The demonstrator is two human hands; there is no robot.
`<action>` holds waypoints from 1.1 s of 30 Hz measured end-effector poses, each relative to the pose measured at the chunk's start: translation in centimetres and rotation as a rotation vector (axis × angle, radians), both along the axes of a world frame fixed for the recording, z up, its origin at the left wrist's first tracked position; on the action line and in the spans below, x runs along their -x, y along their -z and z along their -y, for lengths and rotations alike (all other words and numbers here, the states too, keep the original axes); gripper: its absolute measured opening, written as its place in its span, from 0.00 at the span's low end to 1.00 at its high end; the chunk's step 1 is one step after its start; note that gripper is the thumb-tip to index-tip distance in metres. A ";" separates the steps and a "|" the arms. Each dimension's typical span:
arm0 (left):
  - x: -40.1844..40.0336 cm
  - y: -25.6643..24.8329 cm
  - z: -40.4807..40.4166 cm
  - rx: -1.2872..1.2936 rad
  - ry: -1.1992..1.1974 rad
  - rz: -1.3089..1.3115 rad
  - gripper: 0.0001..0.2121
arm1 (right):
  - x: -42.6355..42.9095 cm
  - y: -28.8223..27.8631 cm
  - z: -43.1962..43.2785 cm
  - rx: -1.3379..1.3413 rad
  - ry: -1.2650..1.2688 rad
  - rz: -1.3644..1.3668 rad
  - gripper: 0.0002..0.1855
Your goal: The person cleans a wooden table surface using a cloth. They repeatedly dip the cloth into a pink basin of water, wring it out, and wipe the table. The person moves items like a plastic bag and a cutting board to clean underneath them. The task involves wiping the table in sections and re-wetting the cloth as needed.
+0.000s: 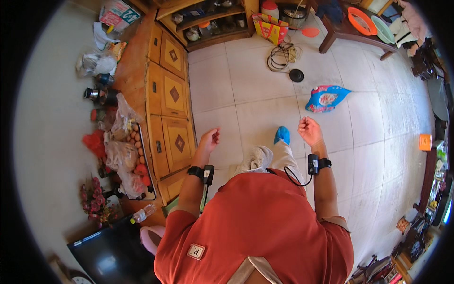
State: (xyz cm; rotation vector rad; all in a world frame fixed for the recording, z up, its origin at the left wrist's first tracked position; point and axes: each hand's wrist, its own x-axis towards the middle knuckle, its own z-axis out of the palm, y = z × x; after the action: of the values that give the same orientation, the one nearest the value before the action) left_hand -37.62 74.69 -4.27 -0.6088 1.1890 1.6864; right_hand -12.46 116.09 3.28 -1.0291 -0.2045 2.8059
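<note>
My left hand hangs in the air near the wooden cabinet, its fingers curled in with nothing seen in them. On the other side, my right hand is raised over the tiled floor, also loosely closed and without anything visible inside. Just beyond it a blue plastic bag with printing stands on the tiles, apart from the fingers. A grey towel hangs at my waist. One foot in a blue shoe cover shows below. Both wrists carry strapped black devices.
On the cabinet top stand a tray of eggs, plastic bags, a thermos and a plastic bottle. Coiled cable and a black disc lie ahead. A dark wooden table holds an orange basin.
</note>
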 end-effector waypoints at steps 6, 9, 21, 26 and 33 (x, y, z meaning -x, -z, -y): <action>3.1 1.1 -3.7 0.133 -0.177 0.066 0.09 | 7.0 -0.3 -12.4 -0.077 -0.050 -0.099 0.08; 4.6 0.9 -5.7 0.110 -0.216 0.047 0.08 | 10.7 1.1 -16.9 -0.192 -0.238 0.154 0.07; 17.4 7.1 -8.2 0.138 -0.365 0.104 0.04 | 28.3 8.0 -26.0 -0.450 -0.204 0.436 0.07; 25.9 7.3 -9.0 0.138 -0.373 0.090 0.05 | 37.8 7.8 -29.9 -0.467 0.017 0.259 0.10; 32.5 4.5 -11.1 0.170 -0.464 0.105 0.06 | 50.6 8.3 -34.5 -0.543 0.036 0.293 0.17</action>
State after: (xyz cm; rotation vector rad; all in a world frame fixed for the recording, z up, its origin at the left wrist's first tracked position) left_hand -70.16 85.81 -8.77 -1.1337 1.1832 1.9139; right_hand -63.11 150.58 -4.99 -1.2593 -0.9067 2.3356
